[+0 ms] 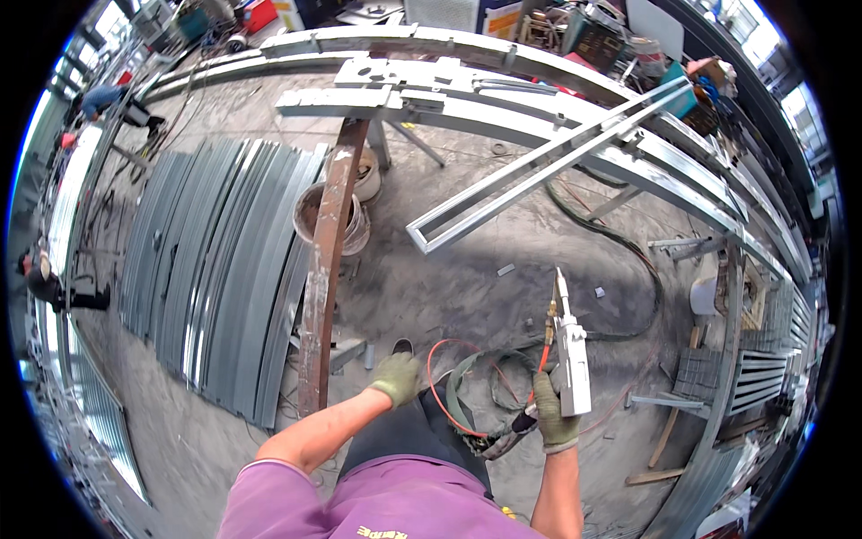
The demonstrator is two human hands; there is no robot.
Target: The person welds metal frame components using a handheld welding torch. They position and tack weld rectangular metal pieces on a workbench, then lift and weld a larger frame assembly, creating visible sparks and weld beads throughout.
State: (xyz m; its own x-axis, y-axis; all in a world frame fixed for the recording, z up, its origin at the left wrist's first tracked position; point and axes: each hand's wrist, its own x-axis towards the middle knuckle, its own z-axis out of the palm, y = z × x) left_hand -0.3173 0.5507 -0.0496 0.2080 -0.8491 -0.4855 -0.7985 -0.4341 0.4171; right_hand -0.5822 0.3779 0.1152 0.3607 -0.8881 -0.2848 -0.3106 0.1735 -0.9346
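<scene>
My right hand (554, 415), in a green work glove, is wrapped around a white, boxy welding gun (574, 364). Its narrow nozzle points away from me, and a brass fitting with an orange hose runs along its left side. Dark cable bundles (512, 431) trail from the grip and coil on the floor by my legs. My left hand (398, 377), gloved the same way, hangs over my left thigh with its fingers curled in, and nothing shows in it. Ahead, a narrow rectangular metal frame (498, 187) slants down from the workpieces, apart from both hands.
Long metal beams (431, 112) span the far side. A rusty steel bar (325, 278) stands front-left beside buckets (356, 235). Grey metal strips (215, 269) lie left of it. A hose (654, 269) loops over the floor. Metal racks (763, 377) stand right. Two people work far left.
</scene>
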